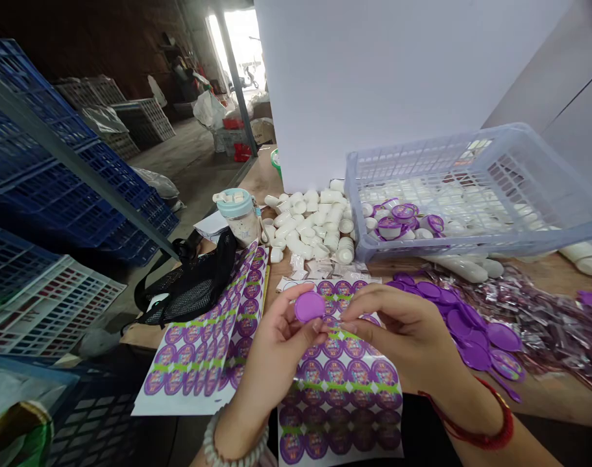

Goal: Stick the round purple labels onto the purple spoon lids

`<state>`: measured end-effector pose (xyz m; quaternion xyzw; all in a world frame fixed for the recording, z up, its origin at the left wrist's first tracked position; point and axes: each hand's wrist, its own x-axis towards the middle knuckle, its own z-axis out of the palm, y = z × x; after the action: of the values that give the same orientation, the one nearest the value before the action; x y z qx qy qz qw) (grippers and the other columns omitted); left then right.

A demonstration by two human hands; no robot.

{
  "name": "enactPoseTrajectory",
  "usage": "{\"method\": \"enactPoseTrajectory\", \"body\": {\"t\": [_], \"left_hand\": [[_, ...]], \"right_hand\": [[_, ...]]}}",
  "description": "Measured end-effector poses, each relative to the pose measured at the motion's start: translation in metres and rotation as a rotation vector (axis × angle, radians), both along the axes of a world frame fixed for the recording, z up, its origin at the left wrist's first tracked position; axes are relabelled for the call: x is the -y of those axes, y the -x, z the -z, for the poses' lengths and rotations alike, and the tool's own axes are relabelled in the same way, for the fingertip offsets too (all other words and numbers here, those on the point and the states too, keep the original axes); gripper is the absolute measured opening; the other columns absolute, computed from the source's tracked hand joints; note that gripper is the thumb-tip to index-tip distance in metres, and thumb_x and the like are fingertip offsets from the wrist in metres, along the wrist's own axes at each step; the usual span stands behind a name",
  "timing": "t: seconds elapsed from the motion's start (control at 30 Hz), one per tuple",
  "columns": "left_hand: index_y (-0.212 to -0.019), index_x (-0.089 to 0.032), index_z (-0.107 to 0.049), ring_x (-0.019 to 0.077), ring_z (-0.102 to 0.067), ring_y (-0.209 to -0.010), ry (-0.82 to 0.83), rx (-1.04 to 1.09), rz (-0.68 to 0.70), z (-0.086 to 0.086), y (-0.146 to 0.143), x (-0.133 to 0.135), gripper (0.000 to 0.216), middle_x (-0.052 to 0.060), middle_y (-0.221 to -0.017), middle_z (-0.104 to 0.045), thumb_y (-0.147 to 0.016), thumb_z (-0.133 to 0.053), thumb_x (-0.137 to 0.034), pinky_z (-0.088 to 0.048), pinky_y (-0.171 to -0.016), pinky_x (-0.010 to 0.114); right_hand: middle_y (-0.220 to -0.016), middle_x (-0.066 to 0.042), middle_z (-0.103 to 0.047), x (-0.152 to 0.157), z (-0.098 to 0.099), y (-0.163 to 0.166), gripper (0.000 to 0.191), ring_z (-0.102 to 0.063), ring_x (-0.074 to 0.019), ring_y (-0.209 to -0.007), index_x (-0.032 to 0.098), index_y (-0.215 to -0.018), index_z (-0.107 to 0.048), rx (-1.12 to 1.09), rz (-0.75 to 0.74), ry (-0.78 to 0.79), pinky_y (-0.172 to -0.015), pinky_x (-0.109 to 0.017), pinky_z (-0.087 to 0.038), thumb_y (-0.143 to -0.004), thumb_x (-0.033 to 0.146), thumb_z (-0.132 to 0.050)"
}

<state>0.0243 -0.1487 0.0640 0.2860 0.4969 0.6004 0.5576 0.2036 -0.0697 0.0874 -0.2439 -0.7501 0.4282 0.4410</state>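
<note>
Far left on my feed there are blue crates [33,84], cut off by the edge, and I can't make out anything in the dark gaps. Below them is a white crate [65,308], lettering too blurry to read. Next along, a black mesh bag [193,285] sits beside a cup with a light blue lid [237,217], overlapping some fanned sticker sheets [193,350] so part of those is covered.

Middle of my view: the left hand [281,337] has the purple lid [309,307] gripped between thumb and fingers, above another sticker sheet [335,373]. It's a plain round disc, bright purple, slightly raised rim, face turned up to me. The right hand [398,324] is just beside it, thumb and index nearly together, but honestly can't tell if they meet or pinch anything. Both hands hide bits of that sheet, and its lower end is in shadow.

Loose white cups [306,224] are heaped behind. To the right, a translucent basket [476,246] holds lots more white cups, plus a few with printed purple tops in the near left corner. In front lie spare purple lids [461,324], then shiny wrapped packets [524,311], contents unclear to me.
</note>
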Motion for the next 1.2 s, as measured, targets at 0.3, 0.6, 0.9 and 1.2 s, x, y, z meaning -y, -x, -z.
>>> {"method": "enactPoseTrajectory", "body": {"t": [0.3,0.6,0.9,1.2], "left_hand": [[-0.147,-0.031,-0.063,0.0308,-0.079,-0.109,0.057,0.272,0.183,-0.013,-0.015,0.015,0.075,0.011,-0.129,-0.078,-0.078,-0.093,-0.028,-0.064,-0.094,0.038],[-0.146,-0.031,-0.063,0.0287,-0.077,-0.113,0.038,0.261,0.160,-0.016,-0.020,0.013,0.070,0.010,-0.131,-0.077,-0.082,-0.091,-0.029,-0.063,-0.099,0.038],[-0.146,-0.028,-0.064,0.0264,-0.078,-0.106,0.015,0.238,0.118,-0.012,-0.027,0.012,0.072,0.010,-0.119,-0.080,-0.080,-0.092,-0.031,-0.064,-0.095,0.036],[-0.143,-0.031,-0.065,0.0270,-0.076,-0.109,0.022,0.235,0.107,-0.013,-0.028,0.013,0.068,0.007,-0.116,-0.080,-0.080,-0.092,-0.032,-0.064,-0.098,0.039]], "right_hand": [[-0.078,-0.003,-0.078,0.000,-0.008,0.010,0.006,-0.070,-0.0172,-0.071,0.023,-0.083,-0.082,-0.008,0.025,0.121,-0.060,-0.027,-0.054,-0.088,0.021,-0.080],[-0.080,-0.002,-0.080,0.006,-0.011,0.009,0.007,-0.073,-0.0171,-0.069,0.023,-0.085,-0.082,-0.001,0.052,0.165,-0.063,-0.027,-0.058,-0.085,0.017,-0.079],[-0.075,0.000,-0.079,0.009,-0.007,0.010,0.009,-0.070,-0.0151,-0.064,0.025,-0.083,-0.083,0.009,0.130,0.167,-0.059,-0.025,-0.055,-0.083,0.017,-0.078],[-0.077,0.002,-0.079,0.011,-0.004,0.010,0.012,-0.070,-0.0148,-0.066,0.027,-0.086,-0.082,0.053,0.138,0.111,-0.061,-0.025,-0.056,-0.087,0.016,-0.077]]}}
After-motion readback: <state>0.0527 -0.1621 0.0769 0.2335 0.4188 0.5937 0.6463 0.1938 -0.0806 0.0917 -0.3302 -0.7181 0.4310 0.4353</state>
